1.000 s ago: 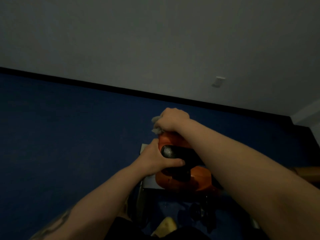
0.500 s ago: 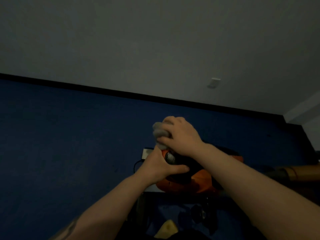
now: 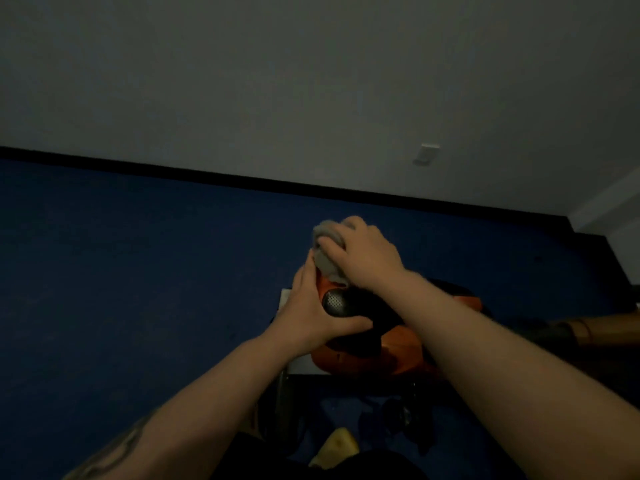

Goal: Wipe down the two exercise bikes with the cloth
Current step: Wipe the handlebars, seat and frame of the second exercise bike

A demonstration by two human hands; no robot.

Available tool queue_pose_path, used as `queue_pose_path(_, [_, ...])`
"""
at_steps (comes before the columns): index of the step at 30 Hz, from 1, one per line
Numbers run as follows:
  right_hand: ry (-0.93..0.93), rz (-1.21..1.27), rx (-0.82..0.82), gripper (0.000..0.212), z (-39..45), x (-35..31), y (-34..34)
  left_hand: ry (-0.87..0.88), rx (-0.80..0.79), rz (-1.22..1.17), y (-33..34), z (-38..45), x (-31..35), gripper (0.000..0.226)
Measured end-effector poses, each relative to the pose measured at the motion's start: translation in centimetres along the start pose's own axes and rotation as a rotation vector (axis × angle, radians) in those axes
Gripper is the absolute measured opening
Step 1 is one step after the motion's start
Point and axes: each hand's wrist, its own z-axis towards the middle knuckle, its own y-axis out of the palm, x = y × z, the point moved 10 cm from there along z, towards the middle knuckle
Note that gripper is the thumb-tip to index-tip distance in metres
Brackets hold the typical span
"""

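Dim room, head view looking down at orange exercise bike (image 3: 398, 355), low centre of frame, standing on blue floor (image 3: 138, 289) near grey wall (image 3: 311, 81). Only one bike visible.

Right hand (image 3: 363, 254) on top of bike's upper end, fingers (image 3: 332, 245) curled round bunched grey cloth (image 3: 327, 251), pressing it onto orange housing. Cloth sticks out left of and below the knuckles, touching the bike.

Left hand (image 3: 311, 317) just below, wrapped round black perforated grip (image 3: 334, 301) on the bike; thumb lying across the near side, fingers round the far side, mostly hidden. Holding firm, not flat.

Hands near each other, left fingertips close to the cloth's lower edge; contact between them unclear.

Black skirting strip (image 3: 242, 178) along wall base. White wall plate (image 3: 427, 154) upper right. Brown tube-like object (image 3: 595, 329) at right edge, too dark to identify. Yellowish object (image 3: 336, 448) at bottom centre, also unclear. Pale flat panel (image 3: 304, 365) under the bike's left side.
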Motion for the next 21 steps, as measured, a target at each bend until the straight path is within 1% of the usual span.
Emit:
queue_pose_path(1, [0.031,0.094,-0.067,0.044,0.9,0.8,0.1,-0.002,0.000,0.077,-0.2,-0.2,0.3,0.149])
queue_pose_path(2, [0.084,0.164,-0.087,0.047,1.2,1.8,0.0,0.003,-0.010,0.164,-0.3,-0.3,0.7,0.151])
queue_pose_path(3, [0.134,0.174,-0.080,0.051,0.9,2.9,-0.1,0.014,-0.013,0.241,-0.4,-0.5,1.3,0.152])
queue_pose_path(4, [0.161,0.128,-0.054,0.053,0.0,3.8,-0.1,0.026,-0.005,0.295,-0.6,-0.7,1.7,0.151])
queue_pose_path(7, [0.147,-0.050,0.090,0.051,-4.4,5.4,-1.0,0.057,0.039,0.364,-1.1,-0.4,2.5,0.140])
queue_pose_path(9, [0.160,-0.143,0.154,0.051,-6.2,7.3,-1.6,0.058,0.033,0.417,-1.2,-0.1,2.8,0.140])
queue_pose_path(11, [0.237,-0.227,0.193,0.052,-7.1,9.5,-2.3,0.068,0.002,0.457,-1.2,0.1,2.9,0.142])
queue_pose_path(13, [0.324,-0.269,0.302,0.055,-8.0,10.3,-2.9,0.109,-0.034,0.475,-1.3,0.4,3.3,0.144])
queue_pose_path(14, [0.344,-0.261,0.367,0.057,-8.4,9.7,-3.2,0.148,-0.031,0.478,-1.4,0.6,3.7,0.142])
queue_pose_path(16, [0.323,-0.154,0.440,0.059,-8.6,7.5,-2.7,0.254,-0.025,0.480,-1.3,1.4,5.1,0.123])
queue_pose_path(18, [0.231,-0.057,0.431,0.058,-8.6,5.5,-1.9,0.395,-0.060,0.537,-0.3,2.4,7.1,0.098])
queue_pose_path(19, [0.199,-0.070,0.419,0.057,-8.8,5.5,-1.9,0.467,-0.092,0.587,0.4,2.9,8.2,0.087])
queue_pose_path(20, [0.215,-0.092,0.410,0.057,-9.1,6.7,-2.2,0.530,-0.132,0.642,1.1,3.3,9.0,0.076])
queue_pose_path(21, [0.287,-0.115,0.420,0.059,-9.7,8.9,-2.7,0.586,-0.171,0.695,1.8,3.6,9.6,0.064])
